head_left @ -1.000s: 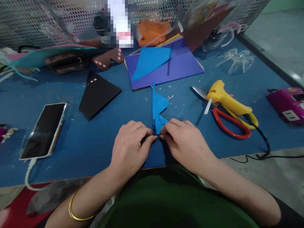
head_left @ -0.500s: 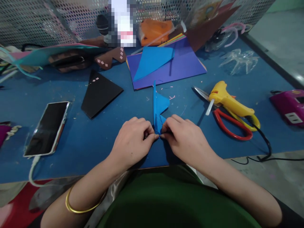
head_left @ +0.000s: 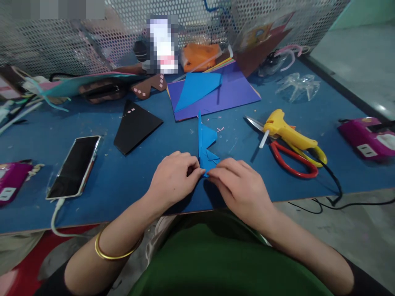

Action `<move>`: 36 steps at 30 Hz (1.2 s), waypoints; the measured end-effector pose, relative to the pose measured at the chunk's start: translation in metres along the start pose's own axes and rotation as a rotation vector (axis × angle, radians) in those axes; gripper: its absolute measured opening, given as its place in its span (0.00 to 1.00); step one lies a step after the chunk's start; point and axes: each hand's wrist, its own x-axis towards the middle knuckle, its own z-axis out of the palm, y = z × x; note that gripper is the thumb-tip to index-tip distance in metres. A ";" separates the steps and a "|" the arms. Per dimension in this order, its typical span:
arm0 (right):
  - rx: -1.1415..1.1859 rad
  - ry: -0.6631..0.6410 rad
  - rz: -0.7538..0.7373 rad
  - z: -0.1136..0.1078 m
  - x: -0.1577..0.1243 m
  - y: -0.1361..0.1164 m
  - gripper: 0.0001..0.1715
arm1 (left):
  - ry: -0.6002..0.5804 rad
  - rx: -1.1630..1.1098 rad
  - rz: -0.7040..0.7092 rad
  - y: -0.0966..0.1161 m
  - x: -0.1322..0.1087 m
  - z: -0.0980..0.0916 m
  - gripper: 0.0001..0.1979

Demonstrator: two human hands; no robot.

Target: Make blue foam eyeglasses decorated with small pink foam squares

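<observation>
A folded piece of blue paper lies on the blue table, its long point aimed away from me. My left hand pinches its near end from the left, fingers curled. My right hand pinches the same end from the right, fingertips meeting the left hand's over the fold. Both hands rest close to the table's front edge.
A phone on a cable lies at the left. A black paper shape sits beyond it. Purple sheets with a blue triangle lie at the back. A yellow glue gun and red-handled scissors lie at the right.
Both hands stay pinched on the blue paper's near end; the fingertips have shifted a little along the fold. The view has swung slightly, nothing else on the table moved.
</observation>
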 end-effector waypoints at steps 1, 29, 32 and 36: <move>-0.025 0.030 -0.069 0.001 -0.005 -0.001 0.13 | -0.001 0.000 0.008 -0.001 0.000 0.000 0.14; -0.288 -0.062 -0.264 0.010 -0.020 -0.009 0.23 | -0.110 0.029 0.018 -0.004 0.006 -0.003 0.15; -0.344 -0.074 -0.359 0.011 -0.017 -0.011 0.21 | -0.122 0.021 0.003 -0.004 0.006 -0.004 0.16; -0.304 -0.073 -0.308 0.010 -0.018 -0.011 0.22 | -0.116 0.007 -0.001 -0.005 0.006 -0.004 0.16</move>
